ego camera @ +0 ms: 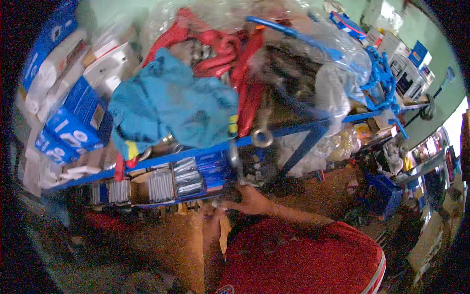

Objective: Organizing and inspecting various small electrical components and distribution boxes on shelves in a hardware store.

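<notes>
From the red sleeve at the lower right, my right hand [251,200] reaches to the edge of a blue metal shelf [216,147], beside a dark object too blurred to name. What looks like my left hand [213,211] is close by, below the shelf edge; its fingers are blurred, and I cannot tell whether it holds anything. On the shelf's lower level are packs wrapped in clear plastic [188,177] and blue packets [212,169]. Above, a teal cloth or bag [176,101] lies over the shelf rim, and the ring end of a metal wrench [262,137] sticks out over it.
Blue boxes [71,128] are stacked on the left. Red plastic bags [220,51] lie behind the teal cloth. At the right are a clear plastic bag [332,95], knotted blue plastic [382,81] and more boxes [407,79]. A blue diagonal brace [303,150] supports the shelf.
</notes>
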Demonstrator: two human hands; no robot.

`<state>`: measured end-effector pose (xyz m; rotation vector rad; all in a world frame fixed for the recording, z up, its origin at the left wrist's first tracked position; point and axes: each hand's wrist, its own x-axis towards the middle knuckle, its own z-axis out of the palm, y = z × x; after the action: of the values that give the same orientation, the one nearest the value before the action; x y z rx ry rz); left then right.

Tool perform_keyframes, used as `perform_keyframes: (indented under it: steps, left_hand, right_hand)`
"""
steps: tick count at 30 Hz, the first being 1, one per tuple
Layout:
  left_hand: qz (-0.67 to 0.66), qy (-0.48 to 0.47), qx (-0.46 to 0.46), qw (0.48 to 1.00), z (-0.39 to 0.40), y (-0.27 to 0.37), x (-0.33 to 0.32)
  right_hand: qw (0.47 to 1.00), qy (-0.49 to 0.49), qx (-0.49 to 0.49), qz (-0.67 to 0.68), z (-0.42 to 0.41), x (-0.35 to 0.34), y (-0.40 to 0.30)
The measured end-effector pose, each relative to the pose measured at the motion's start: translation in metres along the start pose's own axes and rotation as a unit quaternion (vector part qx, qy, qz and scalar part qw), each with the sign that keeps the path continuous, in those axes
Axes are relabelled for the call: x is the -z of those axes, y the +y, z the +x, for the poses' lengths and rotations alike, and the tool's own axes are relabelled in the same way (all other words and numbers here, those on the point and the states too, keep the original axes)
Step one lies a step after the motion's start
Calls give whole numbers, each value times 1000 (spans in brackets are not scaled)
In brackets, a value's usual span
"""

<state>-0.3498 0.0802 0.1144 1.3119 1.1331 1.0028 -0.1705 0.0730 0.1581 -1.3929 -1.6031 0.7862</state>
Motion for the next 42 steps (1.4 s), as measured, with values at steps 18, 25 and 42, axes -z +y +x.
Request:
perform_keyframes:
  steps: [18,25,42]
  left_hand:
    - [-362,-267,343,825,-24,-20,-267]
    - [-338,-279,218,872,-41,-60,-288]
    - [-204,-161,283,923,-58,-38,-288]
  right_hand:
    - [923,114,-246,273,-178,229,153]
    - [927,281,-237,79,-164,331,250]
    - [916,119,-149,-354,-115,321,333]
